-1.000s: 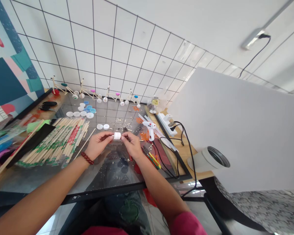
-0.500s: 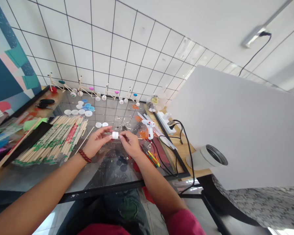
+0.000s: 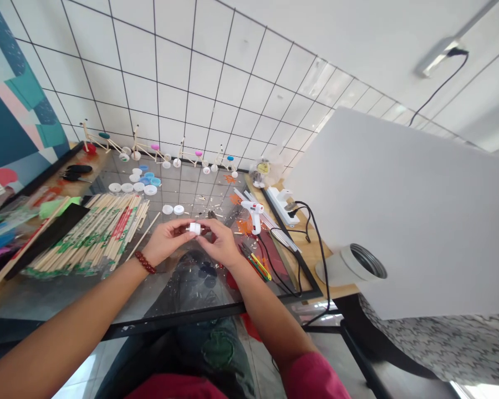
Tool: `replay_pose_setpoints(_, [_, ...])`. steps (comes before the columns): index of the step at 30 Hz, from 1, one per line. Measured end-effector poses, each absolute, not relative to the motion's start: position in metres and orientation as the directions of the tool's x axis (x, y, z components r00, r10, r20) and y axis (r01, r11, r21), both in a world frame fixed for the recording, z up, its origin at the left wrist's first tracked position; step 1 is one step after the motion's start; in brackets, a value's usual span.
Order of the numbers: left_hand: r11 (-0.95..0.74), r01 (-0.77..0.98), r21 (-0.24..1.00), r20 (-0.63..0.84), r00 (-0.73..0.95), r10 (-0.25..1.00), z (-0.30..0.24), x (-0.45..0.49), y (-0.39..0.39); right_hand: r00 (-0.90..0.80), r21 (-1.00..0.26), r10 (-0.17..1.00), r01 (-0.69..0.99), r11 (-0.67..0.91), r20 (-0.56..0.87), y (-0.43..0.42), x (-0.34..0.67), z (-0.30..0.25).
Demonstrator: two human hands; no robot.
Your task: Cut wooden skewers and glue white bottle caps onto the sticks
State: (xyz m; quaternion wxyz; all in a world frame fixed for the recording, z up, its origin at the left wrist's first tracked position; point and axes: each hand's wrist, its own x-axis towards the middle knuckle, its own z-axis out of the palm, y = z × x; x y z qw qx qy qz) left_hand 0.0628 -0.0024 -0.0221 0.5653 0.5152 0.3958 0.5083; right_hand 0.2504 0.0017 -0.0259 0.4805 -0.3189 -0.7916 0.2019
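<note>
Between my fingertips, over the middle of the table, is a pair of white bottle caps set against each other. A thin pale stub seems to stick out on the left side of them. My left hand closes on the caps from the left, thumb underneath. From the right, the fingers and thumb of my right hand pinch them too, hiding part of that side. Two loose white caps lie just beyond my left hand. A single chopstick rests beside it on the dark glossy table.
Wrapped chopsticks are piled on the left. White and blue caps lie further back, before small stick-and-cap models along the wall. To the right are a white glue gun, a yellow cutter, a power strip and cables.
My right hand has moved slightly left and its fingers now reach round the caps. The caps have turned and tilted a little. The camera view has shifted slightly.
</note>
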Motion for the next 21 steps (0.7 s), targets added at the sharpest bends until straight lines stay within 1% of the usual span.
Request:
replay_pose_setpoints(5, [0.061,-0.262,0.963,0.0,0.224,0.975,-0.0188,0.0644,-0.0057,-0.329,-0.574,0.666,0.339,0.745,0.67,0.0011,0.2503,-0.0231])
replay_pose_setpoints(10, [0.116,-0.323,0.939,-0.036,0.242,0.97,-0.0168,0.0637,-0.0066,-0.334,-0.554,0.637,0.318,0.77,0.695,0.0005,0.2506,-0.0224])
replay_pose_setpoints(16, [0.059,-0.283,0.957,0.004,0.217,0.976,-0.0178,0.0633,-0.0056,-0.356,-0.57,0.659,0.331,0.752,0.662,0.0009,0.251,-0.0243])
replay_pose_setpoints(21, [0.037,-0.238,0.97,0.013,0.201,0.979,-0.0206,0.0621,-0.0037,-0.369,-0.571,0.654,0.319,0.756,0.66,0.002,0.2511,-0.0268])
